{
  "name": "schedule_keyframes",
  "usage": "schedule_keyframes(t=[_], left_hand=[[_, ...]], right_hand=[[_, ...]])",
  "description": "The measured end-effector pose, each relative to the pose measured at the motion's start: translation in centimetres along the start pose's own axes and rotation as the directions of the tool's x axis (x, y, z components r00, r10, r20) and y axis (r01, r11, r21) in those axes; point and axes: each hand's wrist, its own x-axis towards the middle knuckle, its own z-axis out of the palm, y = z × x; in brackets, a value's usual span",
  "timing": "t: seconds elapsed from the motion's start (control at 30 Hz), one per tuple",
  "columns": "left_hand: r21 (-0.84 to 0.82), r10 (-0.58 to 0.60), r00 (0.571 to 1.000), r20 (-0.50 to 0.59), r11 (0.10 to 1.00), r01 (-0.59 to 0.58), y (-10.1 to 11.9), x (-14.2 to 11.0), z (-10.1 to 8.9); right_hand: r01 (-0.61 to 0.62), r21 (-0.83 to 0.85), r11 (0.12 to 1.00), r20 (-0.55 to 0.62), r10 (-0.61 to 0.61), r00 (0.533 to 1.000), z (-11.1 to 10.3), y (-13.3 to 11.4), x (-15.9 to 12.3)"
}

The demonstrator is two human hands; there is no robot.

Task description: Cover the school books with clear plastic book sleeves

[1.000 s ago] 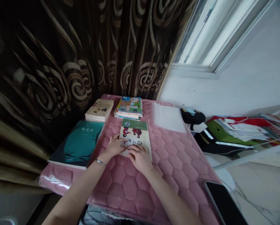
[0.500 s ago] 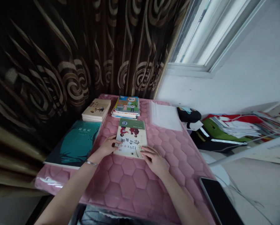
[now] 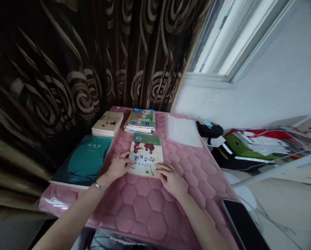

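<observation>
Book (image 3: 146, 154) flat on table (image 3: 142, 208). Left hand (image 3: 119, 166): fingers loosely bent, unclenched, tips over book's left edge. Right hand (image 3: 172, 180): fingers likewise loose, tips at right edge; book's near end between them.

"What carries the books?"

"A table under a pink, hexagon-quilted cover (image 3: 142, 208), with clear plastic showing at the left near corner."

"And on its left side?"

"A large, flat, dark-teal book (image 3: 86, 163), and just behind it a stack of beige, paper-covered books (image 3: 107, 124)."

"In the middle?"

"A rectangular cream-and-green paperback (image 3: 146, 152), its title upside down as seen from the near side. Beyond it sits a stack of thin books (image 3: 141, 119), the top cover illustrated in blue and orange."

"And the right?"

"A flat pile of whitish, translucent rectangular sheets (image 3: 183, 130) toward the far end, and a rectangular black-screened phone (image 3: 245, 225) at the near right edge."
</observation>
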Motion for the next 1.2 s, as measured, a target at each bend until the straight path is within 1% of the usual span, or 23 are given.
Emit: schedule_keyframes(t=[0.1,0.17,0.27,0.4,0.53,0.63,0.83,0.93,1.03,1.2], left_hand=[[0.057,0.11,0.994,0.002,0.992,-0.11,2.0,-1.1,0.8],[0.065,0.15,0.989,0.0,0.987,-0.15,3.2,-1.8,1.6],[0.088,0.157,0.987,-0.032,0.984,-0.154,4.3,-2.3,2.6],[0.132,0.152,0.988,-0.04,0.98,-0.146,4.3,-2.2,3.1],[0.149,0.169,0.985,-0.019,0.975,-0.164,3.9,-2.1,3.0],[0.148,0.183,0.983,-0.012,0.973,-0.179,3.1,-2.3,2.5],[0.162,0.103,0.993,-0.061,0.983,-0.092,0.3,-3.1,0.5],[0.163,0.09,0.992,-0.084,0.984,-0.075,-0.8,-3.6,-0.1],[0.171,0.096,0.992,-0.087,0.982,-0.08,-1.3,-3.8,-0.1],[0.183,0.086,0.992,-0.092,0.981,-0.068,-1.7,-3.8,0.4]], right_hand=[[0.01,-0.057,0.998,-0.006,-0.011,1.0,0.2,-2.0,0.3],[0.014,-0.078,0.997,-0.003,-0.015,1.0,0.6,-3.4,0.5],[-0.009,-0.099,0.995,-0.007,0.008,1.0,1.4,-4.7,0.8],[-0.038,-0.128,0.991,-0.035,0.034,0.999,2.0,-5.0,1.0],[-0.01,-0.125,0.992,-0.05,0.004,0.999,1.9,-4.5,0.7],[0.022,-0.122,0.992,-0.048,-0.028,0.998,1.6,-3.9,0.1],[0.013,-0.174,0.985,-0.052,-0.022,0.998,0.3,-1.3,-1.4],[0.014,-0.201,0.979,-0.056,-0.026,0.998,-0.3,0.2,-2.2],[0.031,-0.211,0.977,-0.048,-0.042,0.998,-0.6,1.2,-2.8],[0.057,-0.209,0.976,-0.025,-0.064,0.998,-0.3,2.3,-3.2]])
